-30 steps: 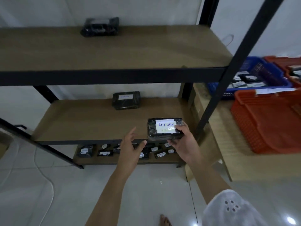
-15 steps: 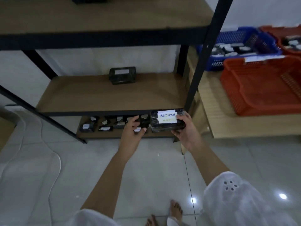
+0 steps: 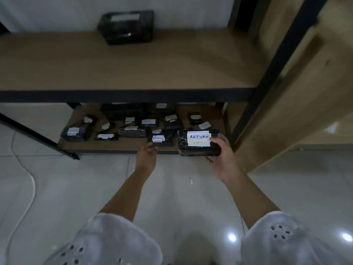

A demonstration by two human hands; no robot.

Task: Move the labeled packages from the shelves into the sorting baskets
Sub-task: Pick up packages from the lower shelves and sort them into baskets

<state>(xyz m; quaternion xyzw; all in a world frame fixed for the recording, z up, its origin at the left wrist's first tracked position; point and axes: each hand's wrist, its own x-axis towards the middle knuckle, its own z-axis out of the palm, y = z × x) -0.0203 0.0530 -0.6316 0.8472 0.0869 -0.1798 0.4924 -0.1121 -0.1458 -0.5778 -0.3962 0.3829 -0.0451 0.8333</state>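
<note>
My right hand (image 3: pixel 222 157) grips a black wrapped package (image 3: pixel 198 143) with a white label reading RETURN, held in front of the bottom shelf (image 3: pixel 124 144). My left hand (image 3: pixel 147 156) reaches to the front of that shelf and its fingers close on a small black labeled package (image 3: pixel 160 139). Several more black labeled packages (image 3: pixel 131 129) lie scattered on the bottom shelf. One larger black package (image 3: pixel 126 26) sits at the back of the middle shelf (image 3: pixel 133 69). No baskets are in view.
Black metal shelf posts (image 3: pixel 271 67) stand at the right, with a pale wooden table side (image 3: pixel 298 92) beyond them. A diagonal black brace (image 3: pixel 38 137) crosses the left. A white cable (image 3: pixel 23 188) trails over the glossy tiled floor.
The view has dropped towards the bottom shelf, and the baskets have left the frame. My left hand has reached down to a small package there. My right hand still holds the RETURN package.
</note>
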